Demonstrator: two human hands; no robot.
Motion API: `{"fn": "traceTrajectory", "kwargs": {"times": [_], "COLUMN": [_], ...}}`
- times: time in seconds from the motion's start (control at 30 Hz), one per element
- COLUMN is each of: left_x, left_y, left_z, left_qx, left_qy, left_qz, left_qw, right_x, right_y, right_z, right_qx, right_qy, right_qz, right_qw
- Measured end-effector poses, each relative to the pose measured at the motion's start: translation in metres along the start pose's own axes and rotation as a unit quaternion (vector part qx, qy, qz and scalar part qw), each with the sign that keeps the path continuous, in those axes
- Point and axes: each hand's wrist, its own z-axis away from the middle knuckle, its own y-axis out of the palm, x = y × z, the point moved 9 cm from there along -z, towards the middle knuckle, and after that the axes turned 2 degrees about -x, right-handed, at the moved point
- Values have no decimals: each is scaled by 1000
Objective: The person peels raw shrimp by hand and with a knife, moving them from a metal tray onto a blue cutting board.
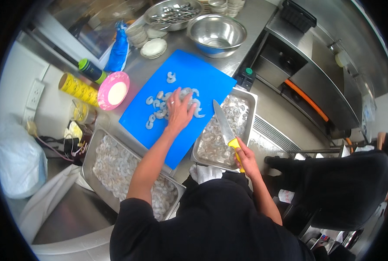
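Peeled raw shrimp (pixel 150 118) lie in a loose cluster on a blue cutting board (pixel 184 70). My left hand (pixel 180 109) rests on this cluster with its fingers spread; whether it grips any shrimp cannot be told. In my right hand (pixel 246 160) is the yellow handle of a kitchen knife (pixel 224 123), its blade pointing away from me over the board's right edge and a steel tray of shrimp (pixel 252 117). At the lower left stands another steel tray (pixel 89 163), full of shrimp.
Beyond the board are a steel bowl (pixel 216 32), a bowl of cutlery (pixel 148 19) and small white dishes (pixel 154 48). A pink bowl (pixel 103 91), a yellow patterned cylinder (pixel 78 88) and a dark bottle (pixel 91 70) stand left. A co-worker in black (pixel 347 189) is at the right.
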Motion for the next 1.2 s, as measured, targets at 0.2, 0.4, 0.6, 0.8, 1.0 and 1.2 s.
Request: {"fn": "traceTrajectory", "kwargs": {"times": [0.2, 0.4, 0.6, 0.8, 1.0, 1.2], "left_x": [-25, -37, -39, -45, -33, -79], "left_y": [33, 61, 67, 68, 76, 66], "left_z": [31, -13, -35, -30, -11, 12], "left_qx": [185, 166, 104, 133, 109, 166], "left_qy": [29, 36, 46, 37, -106, -77], "left_qz": [41, 32, 43, 3, -10, 80], "left_qw": [981, 985, 993, 990, 988, 980], "right_x": [-2, -8, 4, 11, -1, -41], "right_y": [1, -6, 2, 2, -6, -57], "right_z": [-5, -17, -55, -47, 17, 111], "right_qx": [3, -15, 4, 24, 56, -19], "right_qy": [4, -2, -22, -20, -7, 59], "right_qz": [-3, -12, -6, 15, 27, 8], "right_qw": [1000, 1000, 1000, 999, 998, 998]}}
